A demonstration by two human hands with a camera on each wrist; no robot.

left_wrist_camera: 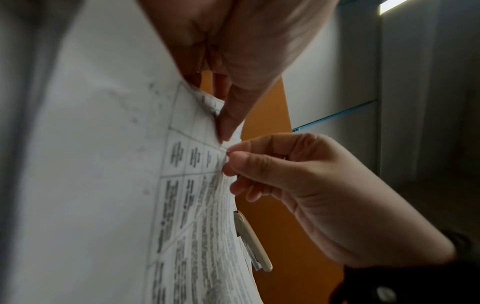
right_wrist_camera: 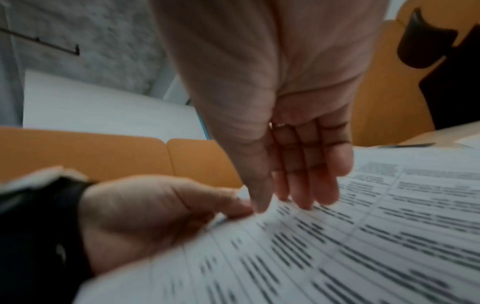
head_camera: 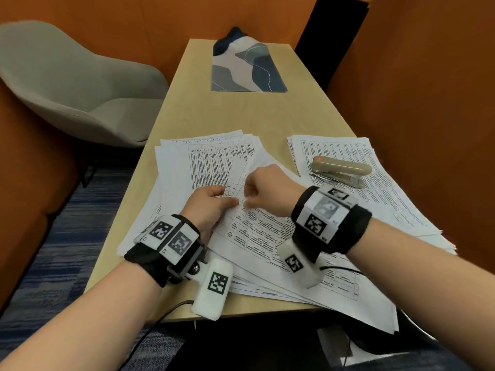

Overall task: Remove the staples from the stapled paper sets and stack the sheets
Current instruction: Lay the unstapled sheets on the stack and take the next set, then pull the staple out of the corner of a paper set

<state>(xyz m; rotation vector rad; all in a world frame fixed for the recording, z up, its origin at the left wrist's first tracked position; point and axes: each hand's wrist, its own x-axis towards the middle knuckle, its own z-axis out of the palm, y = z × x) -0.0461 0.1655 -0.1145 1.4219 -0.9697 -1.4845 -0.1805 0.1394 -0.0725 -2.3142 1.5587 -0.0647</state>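
Observation:
A stapled paper set [head_camera: 257, 231] printed with tables lies on top of a spread of loose sheets [head_camera: 187, 167]. My left hand [head_camera: 227, 196] grips its corner, thumb [left_wrist_camera: 230, 123] on top and fingers underneath, lifting the corner off the pile. My right hand [head_camera: 247, 199] meets it there, thumb and forefinger pinching a small staple [left_wrist_camera: 226, 151] at the paper's edge. The right wrist view shows the left hand [right_wrist_camera: 155, 216] under the sheet [right_wrist_camera: 337, 246], blurred. A second paper stack [head_camera: 334, 148] lies to the right.
A beige stapler [head_camera: 340, 170] rests on the right-hand stack. A blue patterned mat [head_camera: 247, 65] lies at the table's far end. A grey chair [head_camera: 75, 84] stands to the left, and orange walls close in behind and to the right. Sheets overhang the table's near edge [head_camera: 267, 314].

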